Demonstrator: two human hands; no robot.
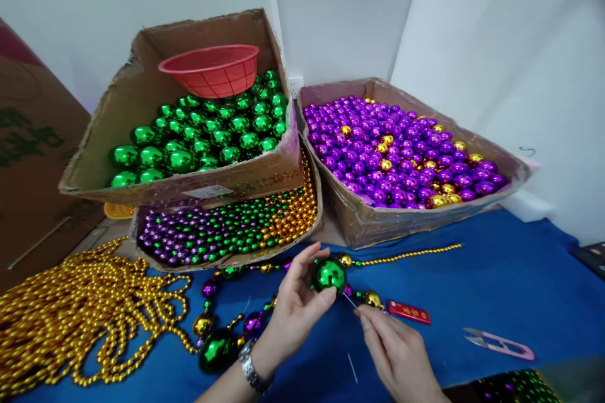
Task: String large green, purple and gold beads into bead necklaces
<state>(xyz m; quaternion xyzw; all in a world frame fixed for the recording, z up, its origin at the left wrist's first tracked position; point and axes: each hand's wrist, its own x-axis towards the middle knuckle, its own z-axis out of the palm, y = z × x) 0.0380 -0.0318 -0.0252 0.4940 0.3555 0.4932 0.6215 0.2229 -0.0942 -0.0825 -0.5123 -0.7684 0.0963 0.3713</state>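
Observation:
A shiny green ball [329,275] rests between the thumb and fingers of my left hand [297,299], which wears a metal watch at the wrist. My right hand [397,346] pinches a thin needle [350,300] whose far end meets the lower right of the ball; whether it has entered a hole is hidden. Around and behind my hands lies a strand of purple, gold and green beads, with a large green ball [218,351] at its left. A gold bead chain [411,254] runs out to the right from behind the held ball.
Green balls and a red basket [212,69] fill an upper carton [278,167]. Small mixed beads [227,227] lie in a box below. Purple and gold balls fill the right carton [373,227]. Gold chains [85,315] heap at left. Pink-handled snips [501,343] and a red packet [408,312] lie right.

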